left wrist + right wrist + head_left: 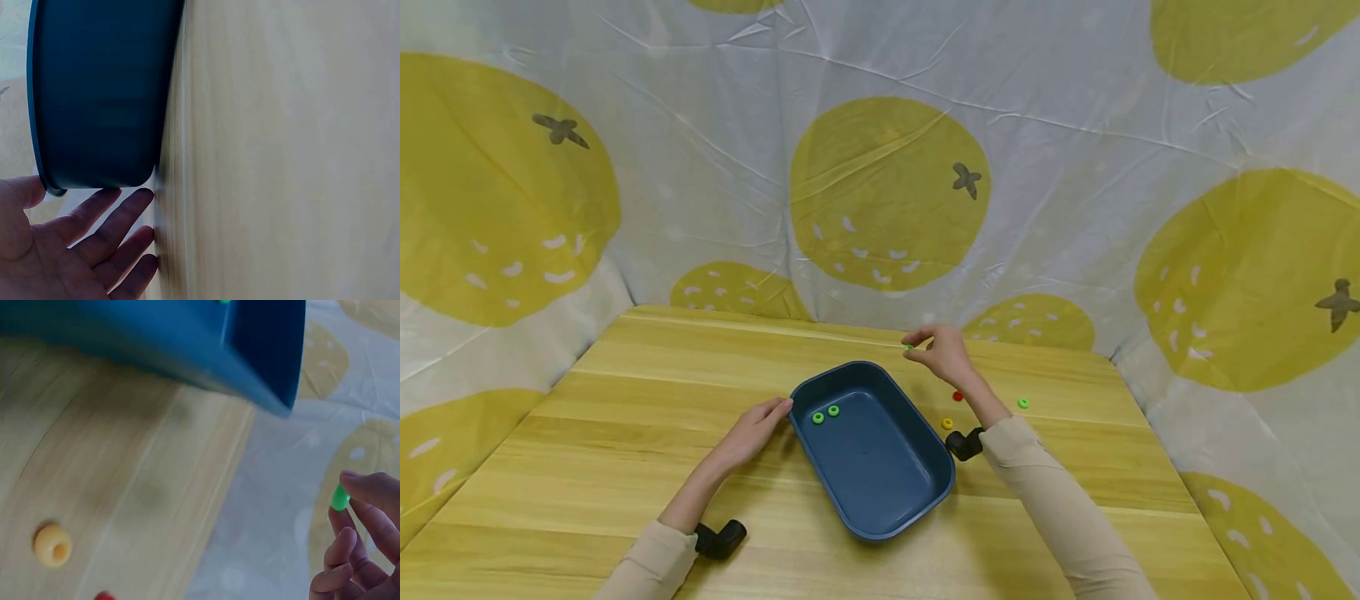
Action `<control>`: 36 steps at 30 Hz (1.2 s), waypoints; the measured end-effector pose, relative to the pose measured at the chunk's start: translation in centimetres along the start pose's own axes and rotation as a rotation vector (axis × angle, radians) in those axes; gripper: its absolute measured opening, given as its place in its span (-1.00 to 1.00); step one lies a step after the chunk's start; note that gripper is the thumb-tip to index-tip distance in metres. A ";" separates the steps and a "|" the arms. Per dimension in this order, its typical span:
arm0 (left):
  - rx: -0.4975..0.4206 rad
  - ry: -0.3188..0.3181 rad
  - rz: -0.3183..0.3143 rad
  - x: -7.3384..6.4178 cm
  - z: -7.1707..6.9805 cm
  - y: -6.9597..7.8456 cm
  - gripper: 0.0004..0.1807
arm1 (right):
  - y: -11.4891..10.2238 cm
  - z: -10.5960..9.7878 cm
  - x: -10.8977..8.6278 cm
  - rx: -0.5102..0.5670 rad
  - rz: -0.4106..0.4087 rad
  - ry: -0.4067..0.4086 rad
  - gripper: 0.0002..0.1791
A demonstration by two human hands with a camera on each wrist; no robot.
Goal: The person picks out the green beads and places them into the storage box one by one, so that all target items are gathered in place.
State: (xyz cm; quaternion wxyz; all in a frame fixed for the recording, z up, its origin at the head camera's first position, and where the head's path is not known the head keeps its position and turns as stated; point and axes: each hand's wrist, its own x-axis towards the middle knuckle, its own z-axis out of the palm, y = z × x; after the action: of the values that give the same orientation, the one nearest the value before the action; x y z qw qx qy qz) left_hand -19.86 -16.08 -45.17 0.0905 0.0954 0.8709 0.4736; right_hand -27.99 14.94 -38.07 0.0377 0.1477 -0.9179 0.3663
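Green ring [340, 497] is pinched btwn thumb & index finger of R hand [942, 356]; it's held up clear of the table, off the tray's far R corner. Tray [868, 467] is touched at its far L corner by L hand [754, 431]: thumb is set at the rim, & the other fingers are spread, more or less straight, w/ a fingertip or two at the outer wall, as seen in L wrist view.

Inside tray, 2 green rings [817, 417] are laid close together nr its far L corner. Outside, yellow ring [947, 424] is placed just beside tray's R wall, red ring [958, 397] a bit beyond that, & loose green ring [1023, 403] is left further R, well apart from tray. In R wrist view red ring is mostly cut off by the frame edge.

Beige sleeves [1060, 504] are worn, w/ a black device strapped at each wrist; the R device [964, 444] is seen right by tray's R wall, contact can't be told. Wood table [587, 467] is set under tray; behind tray, fruit-print cloth [700, 167] is hung.
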 end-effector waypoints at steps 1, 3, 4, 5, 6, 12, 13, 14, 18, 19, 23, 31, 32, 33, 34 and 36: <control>0.001 0.001 0.003 0.0 0.0 0.0 -0.35 | -0.3 0.2 0.1 0.003 -0.014 -0.004 -0.84; 0.001 0.001 0.007 0.0 0.0 0.0 -0.35 | -0.9 0.8 0.4 0.004 -0.033 -0.013 -0.84; 0.001 0.002 0.009 0.0 0.0 0.0 -0.36 | -1.2 1.1 0.5 0.008 -0.040 -0.019 -0.84; 0.001 0.003 0.010 0.0 0.0 0.0 -0.36 | -1.5 1.4 0.6 0.003 -0.049 -0.023 -0.84; 0.000 0.004 0.010 0.0 0.0 0.0 -0.36 | -1.8 1.6 0.7 0.005 -0.054 -0.029 -0.84; -0.003 0.002 0.005 -0.1 -0.1 -0.1 -0.34 | -3.7 3.7 1.1 -0.009 -0.121 -0.075 -0.84; -0.004 0.002 0.004 -0.1 -0.1 -0.1 -0.34 | -4.0 4.1 1.1 -0.007 -0.134 -0.088 -0.83; -0.005 0.000 0.003 -0.1 -0.1 -0.2 -0.34 | -4.2 4.4 1.1 -0.009 -0.146 -0.105 -0.82; -0.009 -0.002 -0.002 -0.1 -0.1 -0.2 -0.33 | -4.9 5.8 0.9 -0.013 -0.194 -0.174 -0.82; -0.010 -0.001 -0.003 -0.1 -0.1 -0.1 -0.33 | -5.0 6.2 0.9 -0.019 -0.202 -0.190 -0.82; -0.010 0.000 -0.006 0.0 -0.1 0.0 -0.33 | -5.0 7.4 0.6 -0.061 -0.241 -0.250 -0.82; -0.003 -0.003 -0.008 0.1 -0.1 -0.1 -0.32 | -4.2 9.2 -0.4 -0.166 -0.212 -0.327 -0.85; -0.002 -0.003 -0.008 0.1 -0.1 -0.1 -0.32 | -4.1 9.4 -0.5 -0.177 -0.195 -0.330 -0.85; -0.001 -0.004 -0.006 0.1 0.0 -0.1 -0.31 | -4.0 9.6 -0.6 -0.183 -0.182 -0.331 -0.86; -0.002 -0.003 -0.007 0.1 0.0 -0.1 -0.32 | -3.9 9.7 -0.7 -0.197 -0.169 -0.331 -0.86; -0.001 0.000 -0.006 0.2 0.0 -0.2 -0.32 | -3.7 10.0 -0.8 -0.216 -0.146 -0.329 -0.85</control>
State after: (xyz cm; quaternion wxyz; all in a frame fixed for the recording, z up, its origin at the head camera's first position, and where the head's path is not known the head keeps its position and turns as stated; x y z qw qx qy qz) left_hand -20.04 -16.15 -45.35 0.0919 0.0925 0.8710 0.4737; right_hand -25.74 5.77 -43.11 -0.0709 0.2667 -0.9325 0.2331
